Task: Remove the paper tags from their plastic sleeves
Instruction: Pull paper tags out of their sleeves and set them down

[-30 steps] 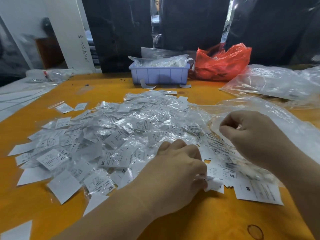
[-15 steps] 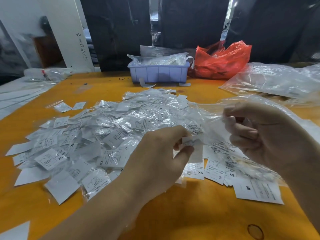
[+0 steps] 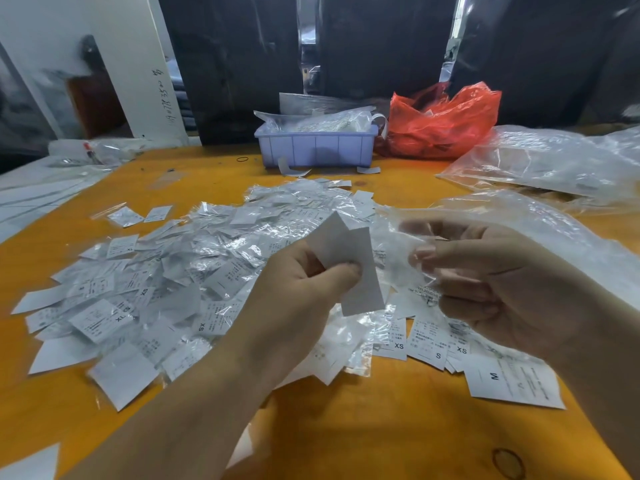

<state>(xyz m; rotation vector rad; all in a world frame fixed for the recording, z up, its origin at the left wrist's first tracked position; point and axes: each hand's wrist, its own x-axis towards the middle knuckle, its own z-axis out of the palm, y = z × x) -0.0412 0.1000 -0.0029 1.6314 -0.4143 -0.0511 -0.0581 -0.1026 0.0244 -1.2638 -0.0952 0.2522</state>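
My left hand (image 3: 294, 299) pinches white paper tags (image 3: 349, 258) between thumb and fingers, raised above the table. To their right my right hand (image 3: 485, 282) holds a thin clear plastic sleeve (image 3: 405, 247), pulled apart from the tags. A broad heap of sleeved tags (image 3: 214, 251) covers the orange table (image 3: 381, 427) behind and left of my hands. Several bare tags (image 3: 512, 382) marked M, S and XS lie under my right hand.
A lilac plastic bin (image 3: 315, 147) with bagged tags stands at the back centre. Beside it sits a red plastic bag (image 3: 440, 123). Large clear plastic bags (image 3: 554, 164) spread over the right side. White sheets (image 3: 31, 195) lie at the far left.
My left hand picked tags off the pile and rose. The tags came out of the sleeve, which stays in my right hand; the hands have drawn apart.
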